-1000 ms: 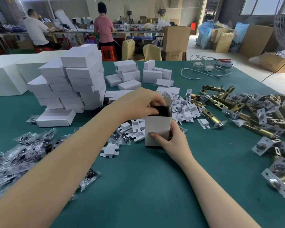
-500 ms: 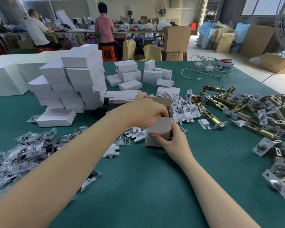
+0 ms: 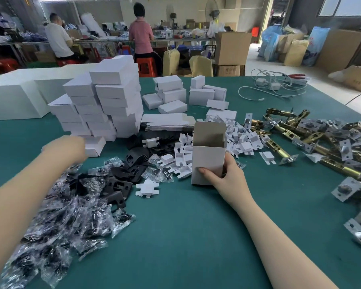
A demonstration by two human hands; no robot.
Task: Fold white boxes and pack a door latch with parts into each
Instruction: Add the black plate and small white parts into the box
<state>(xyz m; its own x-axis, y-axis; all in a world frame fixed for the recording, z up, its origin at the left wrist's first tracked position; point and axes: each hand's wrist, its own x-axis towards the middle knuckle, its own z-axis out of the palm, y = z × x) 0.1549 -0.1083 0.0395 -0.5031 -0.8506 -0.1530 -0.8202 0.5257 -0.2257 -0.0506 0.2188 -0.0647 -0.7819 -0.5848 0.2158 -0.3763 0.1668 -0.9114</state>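
A small white box (image 3: 208,161) stands upright on the green table (image 3: 186,236), its top flap raised. My right hand (image 3: 227,178) grips its lower right side, thumb across the front. My left hand (image 3: 66,148) is blurred at the left, above the plastic parts bags (image 3: 56,222) and beside the stack of closed white boxes (image 3: 104,105). Whether it holds anything cannot be made out. Brass door latches (image 3: 313,140) lie heaped at the right. Black metal plates (image 3: 121,184) and white card inserts (image 3: 240,138) lie around the box.
Flat unfolded box blanks (image 3: 167,122) lie behind the upright box. More small boxes (image 3: 173,94) and a white cable (image 3: 273,86) sit at the far side. Two people work at a bench in the background, near red stools and cardboard cartons.
My left hand has left the top of the box and swung left toward the bags and box stack. The box's flap now stands open. My right hand keeps its hold.
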